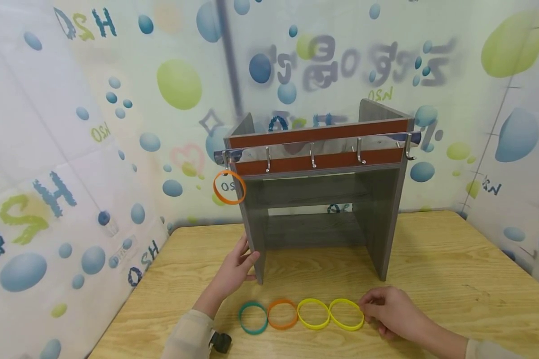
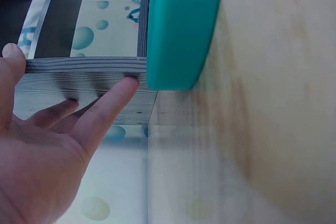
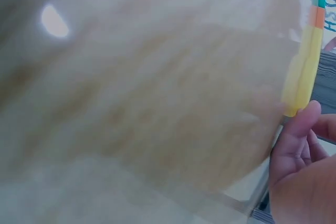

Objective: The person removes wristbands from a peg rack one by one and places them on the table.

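Observation:
A grey wooden rack [image 1: 377, 209] stands on the table, with a metal hook rail [image 1: 292, 150] across its front. My left hand [image 1: 235, 267] touches its left side panel, fingers fairly straight along the outer face and thumb at the front edge. In front of the rack, a teal wristband [image 1: 253, 331], an orange wristband [image 1: 283, 327] and two yellow wristbands lie in a row. At the rightmost yellow wristband [image 1: 347, 328], my right hand [image 1: 397, 314] pinches its right edge between thumb and finger. Another orange wristband [image 1: 229, 202] hangs from the leftmost hook.
The wooden table [image 1: 449, 259] extends around the rack, with patterned curtains [image 1: 130, 124] behind and at both sides. A small black device [image 1: 221, 342] sits at the left wrist. In the left wrist view, the teal wristband [image 2: 184, 30] looms close beside the panel.

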A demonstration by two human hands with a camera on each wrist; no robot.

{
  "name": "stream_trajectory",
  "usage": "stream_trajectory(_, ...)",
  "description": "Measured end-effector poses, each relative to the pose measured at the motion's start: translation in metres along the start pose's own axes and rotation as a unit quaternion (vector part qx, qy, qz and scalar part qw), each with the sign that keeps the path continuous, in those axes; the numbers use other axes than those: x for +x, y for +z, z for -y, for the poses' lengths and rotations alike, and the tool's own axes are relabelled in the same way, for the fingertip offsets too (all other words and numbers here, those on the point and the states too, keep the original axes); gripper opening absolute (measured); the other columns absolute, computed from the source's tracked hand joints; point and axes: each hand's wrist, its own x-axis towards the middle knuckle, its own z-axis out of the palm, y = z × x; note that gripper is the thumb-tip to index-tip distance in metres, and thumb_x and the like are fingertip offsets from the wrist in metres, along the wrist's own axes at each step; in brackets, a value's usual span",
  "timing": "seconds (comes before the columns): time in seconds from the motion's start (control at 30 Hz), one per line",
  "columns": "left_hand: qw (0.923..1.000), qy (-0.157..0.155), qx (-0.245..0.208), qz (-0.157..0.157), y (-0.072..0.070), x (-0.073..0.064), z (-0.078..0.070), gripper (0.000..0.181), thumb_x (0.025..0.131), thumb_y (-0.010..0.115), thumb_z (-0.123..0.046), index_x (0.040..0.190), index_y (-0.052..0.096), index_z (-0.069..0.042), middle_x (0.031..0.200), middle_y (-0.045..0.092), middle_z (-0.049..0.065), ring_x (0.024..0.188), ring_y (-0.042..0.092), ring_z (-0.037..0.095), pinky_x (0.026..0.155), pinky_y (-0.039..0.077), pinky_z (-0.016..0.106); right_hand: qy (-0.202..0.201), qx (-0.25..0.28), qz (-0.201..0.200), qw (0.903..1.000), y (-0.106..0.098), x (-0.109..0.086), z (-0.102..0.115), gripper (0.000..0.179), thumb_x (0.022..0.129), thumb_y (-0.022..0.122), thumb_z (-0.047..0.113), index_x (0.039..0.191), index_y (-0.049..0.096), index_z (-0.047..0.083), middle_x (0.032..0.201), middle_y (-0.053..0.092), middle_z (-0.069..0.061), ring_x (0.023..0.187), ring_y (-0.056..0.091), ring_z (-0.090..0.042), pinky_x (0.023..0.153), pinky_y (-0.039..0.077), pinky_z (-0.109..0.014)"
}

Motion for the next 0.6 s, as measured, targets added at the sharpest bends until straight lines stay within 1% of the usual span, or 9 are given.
stream_trajectory(0.1,1.0,-0.001,-0.002,0.001,0.0,0.0,0.0,0.072,0.113,0.056,-0.027,0.169,0.017,-0.048,0.176,0.03,0.01,0.153,0.043,0.049,0.089,0.065,0.06,-0.009,-0.006,-0.013,0.9999,-0.003,0.003,0.005,0.022,0.101,0.072,0.018,0.11,0.075,-0.002,0.076,0.069,-0.002,0.05,0.054,-0.01,0.045,0.049,-0.022)
stream_trajectory(0.17,1.0,-0.002,-0.002,0.002,0.0,0.0,0.001,0.072,0.113,0.056,-0.027,0.169,0.017,-0.048,0.176,0.03,0.01,0.153,0.043,0.049,0.089,0.065,0.06,-0.014,-0.004,-0.018,0.9997,-0.007,0.006,0.011,0.026,0.102,0.072,0.019,0.113,0.074,-0.004,0.077,0.071,-0.004,0.049,0.053,-0.01,0.045,0.049,-0.023)
stream_trajectory(0.33,1.0,-0.003,-0.002,0.002,-0.001,0.001,0.002,0.072,0.113,0.056,-0.029,0.169,0.016,-0.048,0.177,0.029,0.01,0.153,0.042,0.049,0.09,0.065,0.06,-0.025,0.011,-0.018,0.9995,-0.013,0.013,0.031,0.031,0.104,0.069,0.018,0.12,0.07,-0.008,0.083,0.073,-0.007,0.05,0.052,-0.011,0.046,0.049,-0.026)
stream_trajectory(0.47,1.0,-0.004,-0.002,0.001,-0.001,0.001,0.002,0.072,0.113,0.056,-0.029,0.169,0.017,-0.048,0.177,0.029,0.01,0.153,0.043,0.048,0.09,0.064,0.059,-0.044,0.01,-0.02,0.9988,-0.012,0.018,0.052,0.029,0.103,0.07,0.018,0.119,0.071,-0.006,0.082,0.072,-0.007,0.05,0.052,-0.013,0.047,0.05,-0.03)
stream_trajectory(0.6,1.0,-0.003,-0.002,0.001,-0.001,0.001,0.002,0.071,0.112,0.056,-0.029,0.169,0.018,-0.049,0.177,0.029,0.01,0.153,0.043,0.048,0.09,0.065,0.059,-0.046,0.002,-0.024,0.9987,-0.01,0.024,0.073,0.027,0.102,0.073,0.023,0.116,0.074,0.0,0.076,0.068,-0.003,0.051,0.052,-0.014,0.049,0.051,-0.033)
